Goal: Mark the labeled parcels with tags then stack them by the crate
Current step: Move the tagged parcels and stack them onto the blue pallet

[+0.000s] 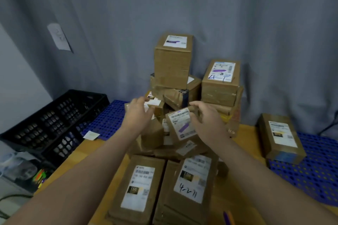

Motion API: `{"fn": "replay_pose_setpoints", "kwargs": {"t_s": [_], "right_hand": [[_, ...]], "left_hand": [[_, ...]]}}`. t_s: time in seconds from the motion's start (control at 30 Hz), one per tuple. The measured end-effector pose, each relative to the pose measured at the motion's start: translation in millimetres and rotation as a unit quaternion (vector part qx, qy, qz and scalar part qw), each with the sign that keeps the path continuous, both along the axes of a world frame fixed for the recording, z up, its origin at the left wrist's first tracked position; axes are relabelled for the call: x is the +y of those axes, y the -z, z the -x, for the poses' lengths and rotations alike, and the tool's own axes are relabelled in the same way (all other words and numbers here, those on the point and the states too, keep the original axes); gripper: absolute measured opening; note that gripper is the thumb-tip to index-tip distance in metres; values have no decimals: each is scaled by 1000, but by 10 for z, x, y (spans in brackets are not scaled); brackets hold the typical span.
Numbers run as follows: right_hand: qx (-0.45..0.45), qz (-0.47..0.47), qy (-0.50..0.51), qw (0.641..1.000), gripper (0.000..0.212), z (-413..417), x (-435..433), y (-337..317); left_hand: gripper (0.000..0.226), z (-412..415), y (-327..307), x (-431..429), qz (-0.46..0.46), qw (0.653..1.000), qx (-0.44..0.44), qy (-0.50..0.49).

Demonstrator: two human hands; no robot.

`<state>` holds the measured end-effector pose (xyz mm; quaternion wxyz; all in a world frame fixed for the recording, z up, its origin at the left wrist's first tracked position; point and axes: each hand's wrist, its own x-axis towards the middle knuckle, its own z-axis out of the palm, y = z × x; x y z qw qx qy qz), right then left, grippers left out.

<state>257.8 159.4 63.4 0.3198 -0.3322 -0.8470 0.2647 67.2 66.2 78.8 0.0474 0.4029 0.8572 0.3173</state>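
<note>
While the right hand [206,120] grips a small tilted parcel [181,124] by its right edge, fingers curled over the far corner, the left hand [138,113] hangs loose-fingered just left of it. Its fingertips are over another small box [155,105]; contact there cannot be told.

- The parcel sits atop the jumbled pile [151,139], label up, with a purple streak across the label.
- Judged step: lifting it free for tagging.
- A tall box stack [172,64] rises just beyond the fingertips and looks easy to topple. Lift up and toward the body, not back.
- The left hand would best take the parcel's left edge or steady its neighbours.
- Two pens [228,217] lie well behind both hands, near the body.
- The black crate [54,115] stands far left of the left fingers. Finished parcels should go beside it.
</note>
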Motion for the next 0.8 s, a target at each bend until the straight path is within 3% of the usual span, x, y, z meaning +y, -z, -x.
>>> {"fn": "replay_pose_setpoints", "kwargs": {"t_s": [0.1, 0.17, 0.3, 0.4, 0.47, 0.57, 0.67, 0.73, 0.8], "right_hand": [[-26, 0, -14, 1000, 32, 246, -173, 107], [-48, 7, -17, 999, 32, 373, -262, 149], [-60, 28, -26, 997, 31, 528, -344, 242], [-85, 29, -7, 996, 31, 573, -351, 282], [-94, 22, 0, 995, 32, 608, -356, 281], [-124, 5, -7, 992, 32, 710, -392, 263], [-184, -14, -22, 982, 37, 843, -460, 242], [-214, -25, -40, 976, 40, 894, -516, 243], [-214, -20, -53, 975, 40, 912, -551, 257]], "left_hand": [[68, 337, 256, -140, 73, 994, -46, -63], [85, 441, 429, -197, 84, 983, -138, -92], [103, 465, 687, -299, 36, 904, -402, -142], [103, 478, 775, -349, 35, 859, -489, -148], [100, 521, 795, -386, 34, 836, -528, -146], [92, 521, 821, -447, -38, 793, -592, -139], [88, 434, 870, -499, -109, 777, -608, -123], [96, 388, 876, -541, -141, 777, -600, -128], [111, 385, 886, -565, -148, 815, -542, -144]]}}
